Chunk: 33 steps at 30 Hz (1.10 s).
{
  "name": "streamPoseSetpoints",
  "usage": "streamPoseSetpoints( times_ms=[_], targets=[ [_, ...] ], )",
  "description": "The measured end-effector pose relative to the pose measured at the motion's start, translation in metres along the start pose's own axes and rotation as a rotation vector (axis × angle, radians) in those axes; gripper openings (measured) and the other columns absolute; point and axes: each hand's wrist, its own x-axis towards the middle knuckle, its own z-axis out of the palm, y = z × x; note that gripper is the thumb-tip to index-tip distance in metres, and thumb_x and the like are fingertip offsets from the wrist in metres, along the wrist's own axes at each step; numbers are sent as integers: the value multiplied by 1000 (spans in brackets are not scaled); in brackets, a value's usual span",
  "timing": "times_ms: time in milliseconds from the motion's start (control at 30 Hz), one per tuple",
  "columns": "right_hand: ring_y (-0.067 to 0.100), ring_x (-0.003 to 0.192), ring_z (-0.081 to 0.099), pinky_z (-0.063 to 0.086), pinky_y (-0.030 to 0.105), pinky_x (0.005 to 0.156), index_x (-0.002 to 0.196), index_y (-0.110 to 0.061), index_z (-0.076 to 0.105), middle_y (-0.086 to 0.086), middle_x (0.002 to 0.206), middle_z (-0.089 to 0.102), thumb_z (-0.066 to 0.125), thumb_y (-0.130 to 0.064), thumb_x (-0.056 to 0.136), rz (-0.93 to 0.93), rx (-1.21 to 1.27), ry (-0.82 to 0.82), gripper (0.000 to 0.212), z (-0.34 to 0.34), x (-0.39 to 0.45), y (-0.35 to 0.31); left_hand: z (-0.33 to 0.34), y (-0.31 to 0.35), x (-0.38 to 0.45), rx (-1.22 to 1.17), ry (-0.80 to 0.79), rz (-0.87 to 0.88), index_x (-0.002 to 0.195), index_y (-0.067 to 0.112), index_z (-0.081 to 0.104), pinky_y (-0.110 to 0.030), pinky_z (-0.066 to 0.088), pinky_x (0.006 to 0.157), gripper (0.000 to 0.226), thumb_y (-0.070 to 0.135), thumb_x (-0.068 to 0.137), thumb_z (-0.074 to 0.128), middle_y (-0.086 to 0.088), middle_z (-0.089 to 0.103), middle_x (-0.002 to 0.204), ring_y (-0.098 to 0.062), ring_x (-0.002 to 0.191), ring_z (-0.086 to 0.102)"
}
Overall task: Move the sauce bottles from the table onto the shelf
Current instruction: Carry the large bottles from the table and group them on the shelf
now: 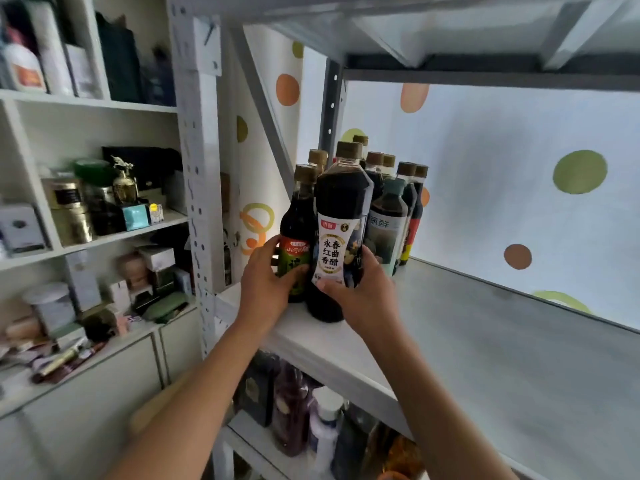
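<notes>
Both hands are up at the front left corner of the pale shelf (485, 341), each wrapped around a dark sauce bottle. The left hand (266, 275) curls round the lower body of the green-labelled bottle (297, 237), thumb across the front of the label and fingers going behind it. The right hand (363, 292) grips the white-labelled bottle (341, 233) low on its right side, thumb pressed against the bottom edge of the label (the fingers wrap out of sight behind the glass). That bottle has a brown cap and dark liquid filling it to the shoulder; it leans slightly left, and its base sits at the shelf's front edge, though whether it rests fully on the board I cannot tell. The two held bottles touch or nearly touch side by side.

Just behind them a cluster of bottles (391, 188) stands upright on the same shelf, most with brown caps, one with a teal cap and a grey-green label, packed close together toward the left rear upright of the rack.

Below, the lower shelf (242, 431) holds further bottles and boxes. To the left, a white cabinet (86, 109) is crowded with jars, boxes and small containers, blurred.
</notes>
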Motion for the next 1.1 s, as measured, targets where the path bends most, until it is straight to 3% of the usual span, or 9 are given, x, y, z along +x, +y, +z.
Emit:
streamPoseSetpoints(
  times_ms=[167, 333, 433, 633, 833, 967, 1100],
  targets=[
    [13, 104, 64, 56, 36, 86, 128, -24, 52, -8, 115, 68, 86, -35, 70, -1, -49, 60, 68, 14, 22, 2, 4, -1, 13, 38, 20, 5, 127, 18, 55, -8, 37, 74, 53, 29, 80, 77, 9, 60, 109, -3, 99, 53],
    [19, 111, 61, 54, 43, 93, 132, -25, 47, -2, 120, 63, 85, -41, 68, -5, -40, 103, 76, 27, 33, 8, 8, -11, 26, 73, -29, -2, 133, 14, 49, -25, 43, 88, 55, 28, 85, 72, -5, 62, 124, -15, 111, 57],
    [20, 113, 58, 52, 41, 95, 135, -23, 45, 0, 124, 59, 85, -39, 70, -7, -49, 113, 78, 30, 37, 11, 10, -14, 30, 78, -67, -8, 136, 14, 44, -26, 42, 91, 54, 26, 89, 68, -7, 60, 128, -22, 119, 56],
    [19, 121, 55, 51, 39, 98, 148, -26, 34, -1, 133, 52, 79, -45, 77, -21, -29, 130, 87, 35, 31, 21, 13, -19, 31, 108, -134, -4, 142, 19, 37, -27, 42, 93, 53, 28, 95, 59, -5, 57, 134, -21, 122, 54],
    [19, 124, 53, 49, 41, 101, 147, -23, 36, 0, 134, 53, 76, -51, 77, -21, -51, 156, 85, 41, 29, 23, 19, -20, 34, 75, -273, -65, 153, 34, 8, -41, 33, 113, 62, 32, 102, 43, 3, 35, 153, -19, 137, 37],
    [19, 127, 51, 47, 40, 104, 148, -22, 35, 0, 138, 51, 79, -41, 78, -18, -61, 126, 85, 40, 27, 27, 22, -21, 34, 64, -301, -125, 154, 30, -5, -31, 20, 113, 66, 35, 103, 37, 5, 18, 160, -17, 144, 23],
    [17, 128, 49, 43, 33, 107, 150, -20, 32, -1, 141, 49, 80, -24, 80, -27, -97, 94, 85, 37, 23, 29, 25, -24, 35, 77, -299, -146, 154, 26, -9, -35, 19, 115, 68, 36, 104, 35, 2, 15, 161, -20, 146, 20]
  ],
)
